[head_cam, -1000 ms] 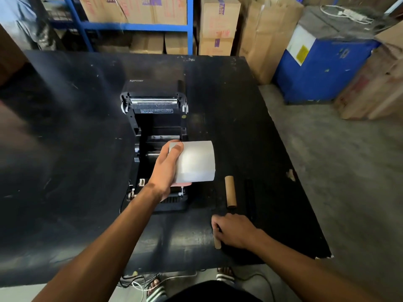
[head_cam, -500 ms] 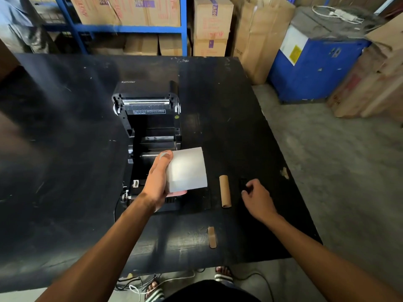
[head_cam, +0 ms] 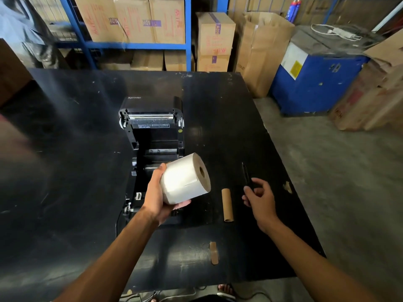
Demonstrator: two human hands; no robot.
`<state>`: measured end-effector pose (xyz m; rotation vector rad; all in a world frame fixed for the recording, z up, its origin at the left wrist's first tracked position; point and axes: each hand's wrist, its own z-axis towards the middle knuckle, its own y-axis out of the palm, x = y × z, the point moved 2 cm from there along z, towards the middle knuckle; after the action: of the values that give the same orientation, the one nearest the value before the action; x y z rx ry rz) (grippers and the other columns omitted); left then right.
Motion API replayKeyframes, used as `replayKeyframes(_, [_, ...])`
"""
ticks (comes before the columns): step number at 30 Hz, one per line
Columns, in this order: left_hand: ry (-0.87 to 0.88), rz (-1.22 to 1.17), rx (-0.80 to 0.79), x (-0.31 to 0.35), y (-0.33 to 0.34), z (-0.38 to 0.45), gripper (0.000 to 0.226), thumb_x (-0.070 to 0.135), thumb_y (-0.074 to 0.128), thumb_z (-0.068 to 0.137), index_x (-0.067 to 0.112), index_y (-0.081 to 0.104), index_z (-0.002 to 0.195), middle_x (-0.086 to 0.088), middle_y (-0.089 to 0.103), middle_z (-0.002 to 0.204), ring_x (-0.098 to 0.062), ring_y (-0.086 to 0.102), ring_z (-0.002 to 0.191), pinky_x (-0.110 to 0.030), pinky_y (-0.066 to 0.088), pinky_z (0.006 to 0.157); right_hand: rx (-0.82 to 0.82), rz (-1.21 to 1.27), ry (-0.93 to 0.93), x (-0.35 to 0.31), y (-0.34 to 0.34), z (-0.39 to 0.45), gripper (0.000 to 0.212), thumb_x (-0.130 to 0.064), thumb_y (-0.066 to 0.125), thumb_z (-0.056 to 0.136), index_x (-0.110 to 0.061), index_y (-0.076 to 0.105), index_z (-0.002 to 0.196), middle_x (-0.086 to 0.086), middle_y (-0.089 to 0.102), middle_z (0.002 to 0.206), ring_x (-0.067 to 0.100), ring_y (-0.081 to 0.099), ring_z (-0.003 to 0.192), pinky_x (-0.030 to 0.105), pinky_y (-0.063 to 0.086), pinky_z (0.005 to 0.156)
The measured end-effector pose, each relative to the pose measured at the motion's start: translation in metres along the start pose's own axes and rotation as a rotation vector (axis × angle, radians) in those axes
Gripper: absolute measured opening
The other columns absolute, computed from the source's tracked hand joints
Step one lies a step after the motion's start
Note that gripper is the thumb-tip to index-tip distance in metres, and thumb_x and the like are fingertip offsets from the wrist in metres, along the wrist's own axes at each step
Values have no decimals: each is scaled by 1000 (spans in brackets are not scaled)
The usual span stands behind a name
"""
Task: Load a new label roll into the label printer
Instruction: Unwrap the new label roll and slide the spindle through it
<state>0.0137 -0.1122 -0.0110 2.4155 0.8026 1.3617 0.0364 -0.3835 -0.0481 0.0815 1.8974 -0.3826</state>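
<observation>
Black table (head_cam: 229, 118) fills most of the view, w/ the label printer (head_cam: 152, 136) sitting on it, lid swung open and away from the person, paper bay showing. The camera has come in closer vs 0.5 s ago, so the printer looks bigger.

Label roll (head_cam: 185, 178) is held over the printer's near right corner, above the open bay, not in it. It has been turned since 0.5 s ago: then its flat white side faced up, now the brown core end points right and the hole is visible. Left hand (head_cam: 158, 198) is clamped round the roll's left end, thumb on top, fingers underneath.

Right hand (head_cam: 260, 198) is well right of the printer, fingers loosely curled and apart, gripping nothing; fingertips at a thin black rod (head_cam: 245, 174) on the table, can't tell if touching. It sits about where it was 0.5 s ago.

Empty cardboard core (head_cam: 227, 204) lies on the table btwn roll and right hand. Small brown cardboard strip (head_cam: 214, 253) lies nearer the person, same spot as before.
</observation>
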Motion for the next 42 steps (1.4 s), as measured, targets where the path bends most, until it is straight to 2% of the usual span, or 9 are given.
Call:
replayKeyframes(4, [23, 9, 0, 9, -3, 3, 43, 59, 50, 90, 26, 63, 115, -8, 72, 102, -32, 69, 93, -46, 58, 70, -317, 167, -94, -41, 12, -9, 34, -4, 66, 90, -24, 67, 118, 9, 60, 104, 20, 64, 79, 37, 59, 83])
replayKeyframes(10, [51, 33, -6, 18, -9, 7, 44, 61, 53, 88, 29, 64, 116, -6, 75, 99, -32, 73, 86, -48, 57, 71, -593, -31, -271, -72, 22, -23, 36, -1, 68, 88, -21, 69, 119, 2, 66, 100, 11, 66, 79, 30, 59, 81])
replayKeyframes(14, [74, 59, -21, 22, -14, 5, 31, 56, 51, 92, 35, 71, 103, -2, 76, 96, -30, 74, 84, -52, 55, 75, -635, -232, -375, -82, 17, -15, 37, -8, 70, 88, -30, 70, 118, 1, 65, 110, 11, 67, 100, 27, 56, 89])
replayKeyframes(18, [82, 141, -21, 25, -14, 3, 38, 54, 48, 95, 36, 61, 125, -5, 71, 111, -33, 70, 95, -52, 58, 73, -678, -460, -480, -98, 17, -10, 36, -13, 72, 87, -31, 70, 118, -11, 62, 105, -2, 60, 100, 17, 48, 90])
replayKeyframes(22, [124, 212, -9, 30, -10, 0, 36, 49, 46, 98, 38, 56, 131, -4, 70, 113, -30, 71, 91, -46, 60, 66, -704, -513, -487, -101, 19, -8, 36, -15, 73, 87, -35, 71, 116, -10, 60, 104, 7, 61, 99, 23, 49, 92])
replayKeyframes(30, [132, 266, -32, 30, -10, 1, 44, 46, 44, 100, 36, 49, 142, -5, 68, 120, -30, 70, 96, -43, 60, 63, -808, -462, -366, -108, 27, -9, 32, -18, 68, 91, -29, 71, 120, -5, 63, 108, 13, 65, 100, 26, 52, 93])
replayKeyframes(36, [114, 277, -69, 24, -2, 2, 41, 49, 43, 99, 39, 50, 138, -4, 69, 121, -29, 71, 96, -46, 59, 66, -685, -311, -358, -96, 45, -16, 22, -21, 77, 83, -21, 65, 101, -2, 71, 99, 14, 69, 94, 34, 56, 90])
replayKeyframes(39, [95, 219, -54, 24, -1, 2, 40, 50, 43, 98, 38, 53, 135, -2, 70, 116, -29, 70, 95, -46, 58, 66, -715, -126, -278, -90, 46, -19, 28, -10, 62, 94, -23, 70, 117, 3, 67, 116, 18, 67, 105, 29, 56, 92])
replayKeyframes(42, [78, 207, -49, 24, -3, 4, 40, 51, 44, 98, 38, 54, 134, -4, 69, 120, -31, 69, 97, -48, 58, 69, -691, -174, -305, -86, 45, -18, 41, -8, 56, 96, -32, 64, 129, 7, 59, 121, 24, 62, 107, 27, 56, 91])
